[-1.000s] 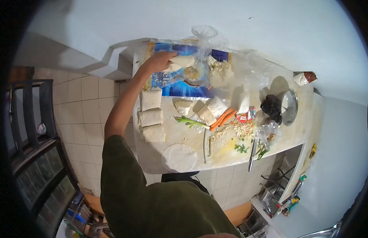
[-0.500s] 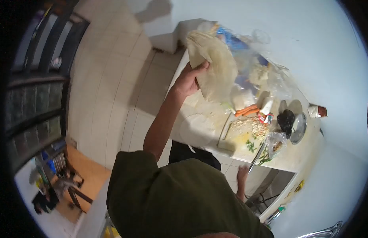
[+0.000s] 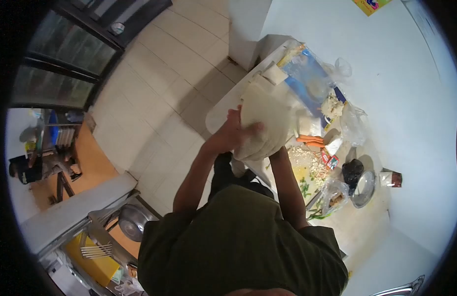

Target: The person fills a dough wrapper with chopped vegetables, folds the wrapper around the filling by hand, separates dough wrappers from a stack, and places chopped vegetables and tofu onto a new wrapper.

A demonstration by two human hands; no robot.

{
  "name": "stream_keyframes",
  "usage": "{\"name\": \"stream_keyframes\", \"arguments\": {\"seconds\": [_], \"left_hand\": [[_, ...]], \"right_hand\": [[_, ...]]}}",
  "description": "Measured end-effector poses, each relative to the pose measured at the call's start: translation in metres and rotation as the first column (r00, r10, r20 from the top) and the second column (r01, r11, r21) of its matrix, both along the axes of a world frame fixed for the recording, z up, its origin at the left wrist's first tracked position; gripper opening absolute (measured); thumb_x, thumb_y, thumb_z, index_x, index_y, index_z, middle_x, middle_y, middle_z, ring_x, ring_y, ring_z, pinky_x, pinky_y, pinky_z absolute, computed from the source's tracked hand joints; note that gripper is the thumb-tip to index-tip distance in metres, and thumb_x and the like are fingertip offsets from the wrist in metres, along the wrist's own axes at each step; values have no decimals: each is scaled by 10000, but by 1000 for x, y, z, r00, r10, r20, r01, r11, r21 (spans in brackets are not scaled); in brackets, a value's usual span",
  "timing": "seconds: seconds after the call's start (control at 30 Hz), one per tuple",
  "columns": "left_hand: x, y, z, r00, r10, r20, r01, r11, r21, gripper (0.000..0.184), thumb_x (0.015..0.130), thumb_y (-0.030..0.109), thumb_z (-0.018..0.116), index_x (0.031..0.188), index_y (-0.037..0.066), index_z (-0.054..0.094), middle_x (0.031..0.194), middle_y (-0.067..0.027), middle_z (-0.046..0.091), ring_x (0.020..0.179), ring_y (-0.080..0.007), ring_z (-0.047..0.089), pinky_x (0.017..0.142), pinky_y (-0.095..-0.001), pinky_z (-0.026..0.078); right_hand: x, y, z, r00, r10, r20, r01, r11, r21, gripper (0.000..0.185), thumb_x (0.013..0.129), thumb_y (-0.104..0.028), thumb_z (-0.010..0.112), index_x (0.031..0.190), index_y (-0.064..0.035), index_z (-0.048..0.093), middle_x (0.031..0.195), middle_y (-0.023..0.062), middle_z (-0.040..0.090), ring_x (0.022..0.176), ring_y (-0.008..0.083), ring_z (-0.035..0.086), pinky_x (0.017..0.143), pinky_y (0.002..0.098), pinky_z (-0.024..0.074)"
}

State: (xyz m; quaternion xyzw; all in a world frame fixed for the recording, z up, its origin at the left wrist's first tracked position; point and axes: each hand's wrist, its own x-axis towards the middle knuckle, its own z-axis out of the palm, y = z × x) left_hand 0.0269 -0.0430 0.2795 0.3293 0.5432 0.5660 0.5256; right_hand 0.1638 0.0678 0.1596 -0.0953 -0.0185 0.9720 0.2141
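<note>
A stack of thin, pale round wrappers [image 3: 265, 116] is held up over the counter's left part. My left hand [image 3: 233, 132] grips it from the left edge, thumb laid across the face, slightly blurred. From the right, my other forearm reaches up to the stack's lower edge; my right hand [image 3: 277, 152] is mostly hidden behind the wrappers, so its fingers do not show. Chopped pale pieces and greens cover a cutting board [image 3: 301, 170] to the right. A knife [image 3: 314, 200] lies by the board's near edge.
Carrots [image 3: 311, 141], a red packet [image 3: 331, 160], a black bag [image 3: 353, 170], a metal plate [image 3: 364, 190] and a clear bag of brown food [image 3: 335, 197] are on the counter. Plastic packaging [image 3: 307, 69] lies at the back. A metal bowl [image 3: 132, 222] is behind, lower left.
My left hand has brought the wrappers lower and nearer my body. The right hand has left the knife area and come up to the stack. The view has turned.
</note>
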Motion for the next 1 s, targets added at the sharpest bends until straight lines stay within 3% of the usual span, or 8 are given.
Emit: {"name": "stream_keyframes", "arguments": {"seconds": [0.1, 0.2, 0.3, 0.4, 0.5, 0.57, 0.93, 1.0], "left_hand": [[48, -7, 2, 933, 34, -359, -28, 999, 23, 519, 937, 259, 704, 1318, -36, 511, 1115, -164, 698, 1015, -239, 677, 895, -379, 533], [107, -13, 32, 796, 100, -598, -63, 995, 83, 590, 905, 331, 736, 1333, -4, 505, 1137, -231, 658, 1047, -384, 658, 910, -453, 520], [165, -11, 38, 402, 264, -877, -94, 964, 248, 663, 873, 355, 764, 1359, -2, 489, 1177, -231, 604, 1076, -403, 614, 920, -472, 507], [200, -15, 54, 415, 205, -886, 69, 964, 255, 629, 827, 335, 807, 1344, 61, 576, 1257, -167, 577, 1133, -348, 560, 958, -453, 472], [229, -24, 60, 386, 134, -913, 215, 949, 230, 468, 820, 293, 815, 1223, 87, 696, 1305, -122, 578, 1195, -321, 524, 1000, -430, 441], [240, -27, 61, 336, 153, -929, 240, 940, 241, 384, 818, 269, 817, 1152, 96, 743, 1319, -107, 578, 1221, -311, 508, 1015, -421, 428], [267, -43, 56, 405, 318, -858, 212, 879, 426, 193, 814, 155, 804, 979, 74, 742, 1264, -88, 617, 1218, -314, 550, 1030, -433, 419], [268, -46, 52, 531, 311, -788, 153, 880, 450, 158, 835, 131, 785, 960, 56, 724, 1251, -102, 633, 1197, -312, 573, 1016, -426, 439]], "right_hand": [[43, -26, 82, 970, -45, -238, 42, 999, -18, 1013, 891, -848, 319, 1515, -50, 372, 1460, 181, 508, 1303, 343, 528, 1128, 504, 413], [101, -41, 94, 986, -142, -92, 151, 984, 90, 941, 950, -788, 275, 1525, -48, 356, 1490, 188, 474, 1309, 363, 522, 1109, 507, 428], [160, -56, 101, 942, -313, 124, 295, 944, 144, 895, 973, -740, 294, 1497, -21, 399, 1455, 192, 514, 1294, 353, 542, 1110, 488, 428], [205, -68, 125, 892, -426, 149, 400, 899, 178, 761, 1014, -623, 349, 1465, -18, 450, 1397, 191, 573, 1270, 316, 574, 1108, 458, 435], [232, -69, 121, 906, -382, -181, 402, 911, 90, 781, 1010, -645, 351, 1491, -33, 417, 1420, 195, 550, 1269, 327, 572, 1101, 476, 440], [242, -75, 130, 908, -377, -184, 400, 910, 110, 790, 1008, -658, 347, 1503, -45, 400, 1426, 188, 544, 1268, 324, 572, 1091, 488, 449], [256, -95, 145, 884, -433, -177, 466, 850, 247, 779, 1014, -660, 332, 1504, -58, 397, 1412, 163, 556, 1250, 296, 585, 1050, 460, 495], [257, -99, 144, 882, -452, -136, 472, 851, 229, 772, 1015, -653, 335, 1500, -57, 405, 1408, 160, 561, 1244, 290, 592, 1050, 450, 496]]}}
